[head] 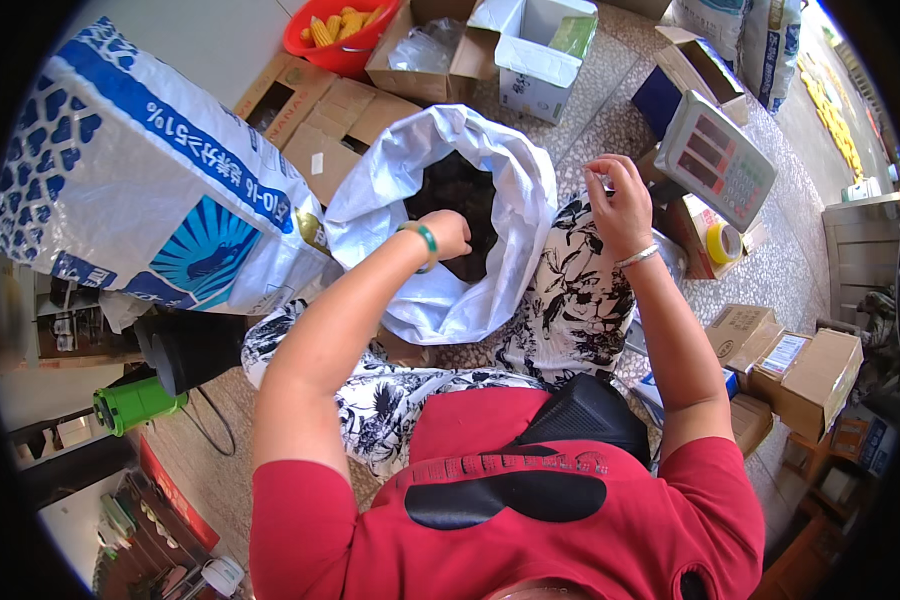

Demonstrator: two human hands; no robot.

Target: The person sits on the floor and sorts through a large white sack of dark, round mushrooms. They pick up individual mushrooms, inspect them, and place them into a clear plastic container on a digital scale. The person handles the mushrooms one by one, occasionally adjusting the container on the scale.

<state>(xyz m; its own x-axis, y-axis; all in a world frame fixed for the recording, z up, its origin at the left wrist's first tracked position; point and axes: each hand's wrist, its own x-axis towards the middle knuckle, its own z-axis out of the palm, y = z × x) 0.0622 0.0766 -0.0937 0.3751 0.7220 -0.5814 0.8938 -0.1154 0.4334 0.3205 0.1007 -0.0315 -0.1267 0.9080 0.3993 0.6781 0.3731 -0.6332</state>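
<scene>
A white woven sack [521, 176] stands between my knees with its rim rolled down and dark contents [457, 191] inside. My left hand [448, 234], a green bangle at its wrist, is over the sack's mouth with curled fingers; whether it holds anything is hidden. To the right of the sack, my right hand [616, 202] is raised above my patterned trouser leg, its thumb and fingers bent towards each other. I cannot tell whether something small is between them. A digital scale's display and keypad panel [716, 159] stands just right of this hand.
A large printed sack [157, 187] leans at the left. Beyond the open sack are flattened cardboard [330, 124], a red basin [345, 52] of corn cobs and open boxes [536, 71]. A yellow tape roll [724, 242] and cardboard boxes [802, 367] are at the right.
</scene>
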